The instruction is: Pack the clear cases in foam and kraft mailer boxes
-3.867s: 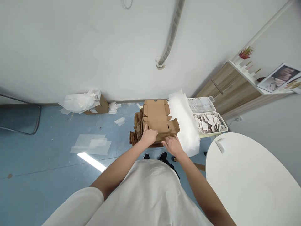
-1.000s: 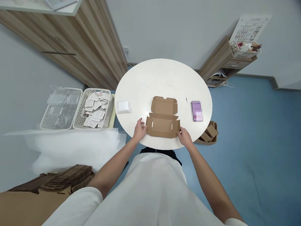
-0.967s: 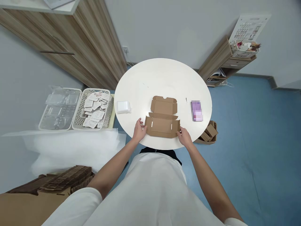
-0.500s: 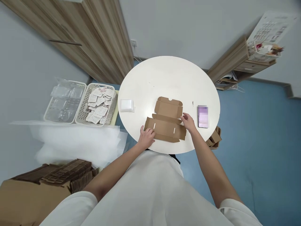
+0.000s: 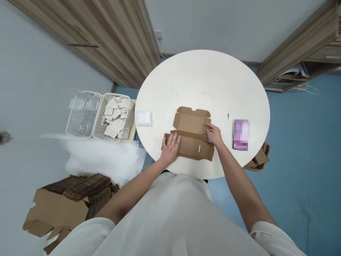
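Observation:
A brown die-cut cardboard box, unfolded, lies on the white round table. Its side flaps are partly raised, and a small white slot shows in the near panel. My left hand presses on the left part of that near panel, fingers stretched out and covering some of it. At the box's right side, my right hand has its thumb and index finger on a side flap by the fold; its other fingers are curled.
On the table sit a stack of white wrapped sheets and a phone with a blurred screen. To the left are a basket of cards, a bin of clear plastic, white sheeting and stacked flat cartons. More cardboard stands right.
My left hand has moved from the box's near left corner up onto the near panel. My right hand has shifted onto the right side flap. The view has tilted slightly.

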Action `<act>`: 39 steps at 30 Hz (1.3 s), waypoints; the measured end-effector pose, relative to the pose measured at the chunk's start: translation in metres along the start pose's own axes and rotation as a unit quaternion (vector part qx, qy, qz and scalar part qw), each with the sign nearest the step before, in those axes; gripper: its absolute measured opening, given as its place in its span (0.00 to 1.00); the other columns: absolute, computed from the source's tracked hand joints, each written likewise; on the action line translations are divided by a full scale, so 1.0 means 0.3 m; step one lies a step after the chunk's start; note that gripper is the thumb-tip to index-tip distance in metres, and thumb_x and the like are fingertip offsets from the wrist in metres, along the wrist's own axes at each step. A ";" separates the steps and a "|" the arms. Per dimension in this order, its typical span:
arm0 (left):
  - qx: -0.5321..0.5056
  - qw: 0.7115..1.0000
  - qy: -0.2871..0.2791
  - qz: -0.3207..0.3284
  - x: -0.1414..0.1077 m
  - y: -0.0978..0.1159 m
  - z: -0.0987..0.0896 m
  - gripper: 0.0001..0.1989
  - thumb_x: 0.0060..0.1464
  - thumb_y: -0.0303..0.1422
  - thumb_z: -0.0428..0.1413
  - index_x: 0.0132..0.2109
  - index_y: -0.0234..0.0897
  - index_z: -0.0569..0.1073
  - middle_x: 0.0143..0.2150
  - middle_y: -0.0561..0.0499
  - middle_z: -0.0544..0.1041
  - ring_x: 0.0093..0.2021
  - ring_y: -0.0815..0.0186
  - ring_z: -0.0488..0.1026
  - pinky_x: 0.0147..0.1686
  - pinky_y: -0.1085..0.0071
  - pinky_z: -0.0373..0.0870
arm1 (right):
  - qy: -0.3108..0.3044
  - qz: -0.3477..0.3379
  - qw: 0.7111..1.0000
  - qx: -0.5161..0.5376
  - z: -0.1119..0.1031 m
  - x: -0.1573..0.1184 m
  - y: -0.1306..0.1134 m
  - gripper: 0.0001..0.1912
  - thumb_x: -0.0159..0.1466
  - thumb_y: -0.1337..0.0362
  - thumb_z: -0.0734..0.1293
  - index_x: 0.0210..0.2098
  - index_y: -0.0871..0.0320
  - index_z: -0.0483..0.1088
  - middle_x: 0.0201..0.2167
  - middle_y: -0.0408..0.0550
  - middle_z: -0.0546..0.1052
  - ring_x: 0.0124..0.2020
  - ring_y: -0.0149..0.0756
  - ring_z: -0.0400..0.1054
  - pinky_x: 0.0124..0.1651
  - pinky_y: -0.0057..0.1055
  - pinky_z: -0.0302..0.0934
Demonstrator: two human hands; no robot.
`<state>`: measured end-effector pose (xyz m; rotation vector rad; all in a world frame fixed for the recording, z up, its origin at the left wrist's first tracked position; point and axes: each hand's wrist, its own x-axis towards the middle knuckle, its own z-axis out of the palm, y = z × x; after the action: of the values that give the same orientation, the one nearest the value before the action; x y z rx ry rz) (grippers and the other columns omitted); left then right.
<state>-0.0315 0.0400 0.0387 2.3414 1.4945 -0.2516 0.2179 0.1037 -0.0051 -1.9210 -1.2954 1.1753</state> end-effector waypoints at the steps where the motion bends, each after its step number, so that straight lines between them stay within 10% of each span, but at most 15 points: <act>1: 0.004 1.000 -0.001 -0.008 0.009 0.002 -0.005 0.44 0.44 0.35 0.55 0.63 0.30 0.40 0.65 0.36 0.41 0.63 0.48 0.35 0.57 0.48 0.31 | -0.008 -0.004 1.000 0.004 -0.003 -0.005 -0.004 0.22 0.53 0.67 0.57 0.46 0.58 0.68 0.41 0.48 0.74 0.30 0.33 0.67 0.40 0.36 0.63; 13: 0.054 0.998 0.006 0.042 0.063 -0.016 0.006 0.52 0.37 0.39 0.61 0.64 0.34 0.41 0.65 0.41 0.44 0.63 0.50 0.25 0.57 0.46 0.28 | -0.045 -0.058 0.988 -0.138 0.007 -0.114 -0.060 0.23 0.58 0.62 0.56 0.52 0.55 0.62 0.53 0.52 0.65 0.52 0.43 0.59 0.51 0.44 0.54; 17: 0.045 0.998 0.011 0.049 0.068 -0.025 0.015 0.52 0.35 0.39 0.62 0.63 0.36 0.42 0.65 0.42 0.45 0.63 0.48 0.27 0.57 0.46 0.28 | -0.003 -0.158 0.939 -0.305 0.039 -0.223 -0.098 0.40 0.50 0.50 0.66 0.58 0.55 0.51 0.63 0.55 0.44 0.62 0.55 0.35 0.58 0.55 0.33; 23: 0.039 0.996 0.045 0.070 0.057 -0.027 0.007 0.52 0.31 0.38 0.64 0.62 0.35 0.48 0.64 0.40 0.48 0.63 0.48 0.29 0.58 0.48 0.29 | -0.110 -0.207 0.890 -0.392 0.145 -0.332 -0.064 0.50 0.47 0.55 0.70 0.61 0.53 0.38 0.63 0.55 0.46 0.63 0.48 0.36 0.60 0.52 0.28; 28: -0.046 0.991 0.101 -0.074 -0.056 -0.119 0.043 0.57 0.29 0.44 0.64 0.63 0.32 0.44 0.65 0.34 0.38 0.63 0.44 0.31 0.56 0.45 0.34 | -0.089 -0.184 0.903 -0.379 0.176 -0.325 -0.041 0.53 0.46 0.62 0.70 0.62 0.53 0.34 0.63 0.55 0.46 0.63 0.47 0.35 0.59 0.53 0.33; 31: -0.156 0.968 0.108 -0.165 -0.126 -0.205 0.098 0.51 0.35 0.41 0.61 0.62 0.31 0.44 0.63 0.32 0.46 0.62 0.45 0.44 0.53 0.48 0.48 | -0.098 -0.177 0.911 -0.360 0.184 -0.322 -0.036 0.53 0.46 0.64 0.70 0.62 0.53 0.33 0.63 0.55 0.44 0.63 0.48 0.34 0.59 0.53 0.36; 39: -0.387 0.907 0.133 -0.102 -0.100 -0.262 0.143 0.19 0.48 0.27 0.50 0.49 0.32 0.66 0.46 0.43 0.72 0.42 0.63 0.71 0.44 0.65 0.65 | -0.104 -0.180 0.929 -0.306 0.249 -0.344 -0.036 0.50 0.48 0.66 0.68 0.62 0.54 0.35 0.63 0.54 0.42 0.64 0.46 0.32 0.59 0.51 0.40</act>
<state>-0.1136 0.0283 -0.0063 1.6187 1.5698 0.5449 0.1310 0.0104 0.0053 -1.8529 -2.2273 0.8567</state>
